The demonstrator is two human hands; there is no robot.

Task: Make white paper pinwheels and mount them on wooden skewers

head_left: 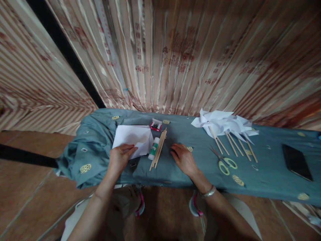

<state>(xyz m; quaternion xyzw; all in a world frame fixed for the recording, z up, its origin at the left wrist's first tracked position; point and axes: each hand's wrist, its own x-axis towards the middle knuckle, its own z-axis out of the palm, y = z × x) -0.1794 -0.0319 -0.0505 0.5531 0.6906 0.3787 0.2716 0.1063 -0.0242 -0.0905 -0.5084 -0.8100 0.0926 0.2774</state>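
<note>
My left hand [119, 157] pinches the near edge of a sheet on a stack of white paper [131, 135], lifting that edge a little. To the right of the stack lies a glue stick [153, 148] with a green and white label. Several thin wooden sticks [158, 149] lie side by side next to it. Behind them stands a small red box [156, 125], its lid up, with dark little pieces inside. My right hand [184, 158] rests on the cloth right of the sticks, fingers loosely bent and apart, holding nothing.
Several white paper pinwheels [220, 124] on wooden sticks lie at the back right. Scissors with green handles [224, 167] lie in front of them, blades spread. A black phone [297, 162] is farther right. A grey-green cloth [173, 177] covers the narrow table; a curtain [163, 67] hangs behind it.
</note>
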